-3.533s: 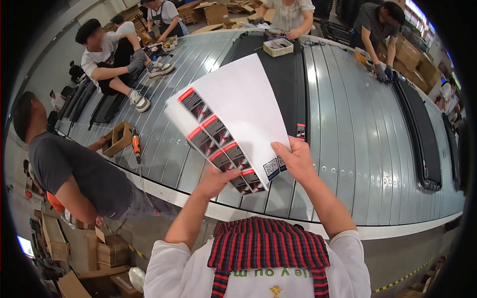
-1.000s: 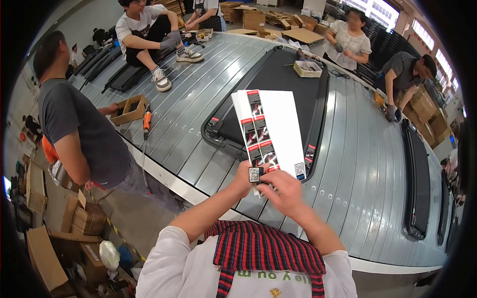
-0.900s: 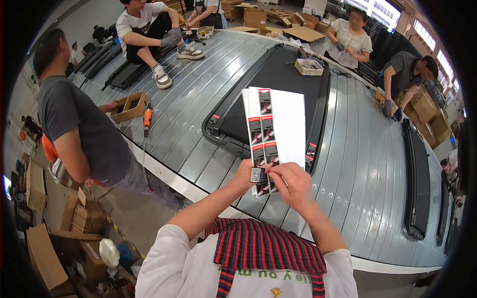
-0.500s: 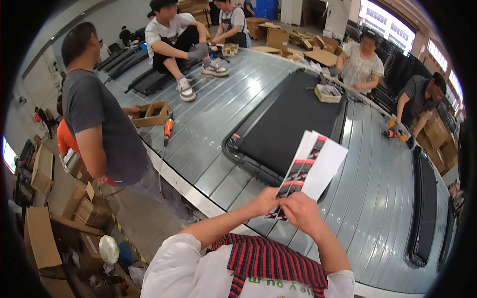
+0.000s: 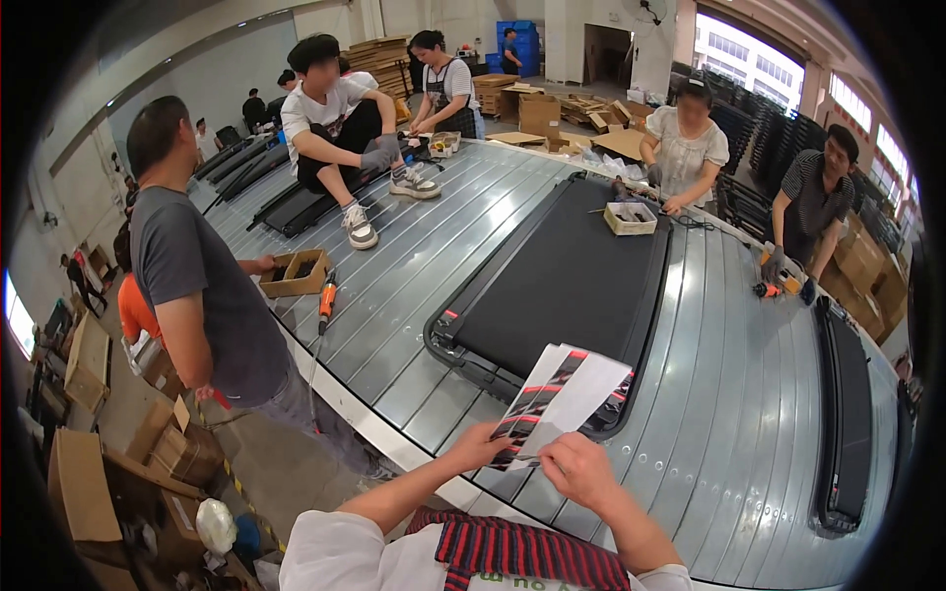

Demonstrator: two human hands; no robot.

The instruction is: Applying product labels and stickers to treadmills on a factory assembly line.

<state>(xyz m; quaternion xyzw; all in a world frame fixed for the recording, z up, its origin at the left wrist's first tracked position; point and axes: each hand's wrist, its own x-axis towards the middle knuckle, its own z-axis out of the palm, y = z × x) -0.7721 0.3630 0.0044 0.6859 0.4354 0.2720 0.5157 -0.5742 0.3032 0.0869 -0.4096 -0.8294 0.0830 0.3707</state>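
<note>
My left hand (image 5: 477, 449) is closed on the lower left edge of a sheaf of sticker sheets (image 5: 583, 392), white with rows of black, grey and red printed labels. The fingers of my right hand (image 5: 577, 467) are pinched together at the lower right edge of the sheets. What lies between those fingertips is too small to make out. Beyond the sheets, a long black flat panel in a rounded black frame (image 5: 567, 276) lies on the metal-topped table. Part of its near end is hidden behind the paper.
The ribbed metal table (image 5: 705, 394) carries an orange power screwdriver (image 5: 327, 301), a cardboard parts box (image 5: 296, 273) and a white parts tray (image 5: 631, 219). Another black panel (image 5: 841, 419) lies at right. Co-workers stand or sit around; one person (image 5: 222, 266) is close at left. Cartons (image 5: 84, 483) crowd the floor.
My view has tilted up. The sheets and both hands appear lower in it, and my right hand has drawn away from my left toward the right edge of the sheets.
</note>
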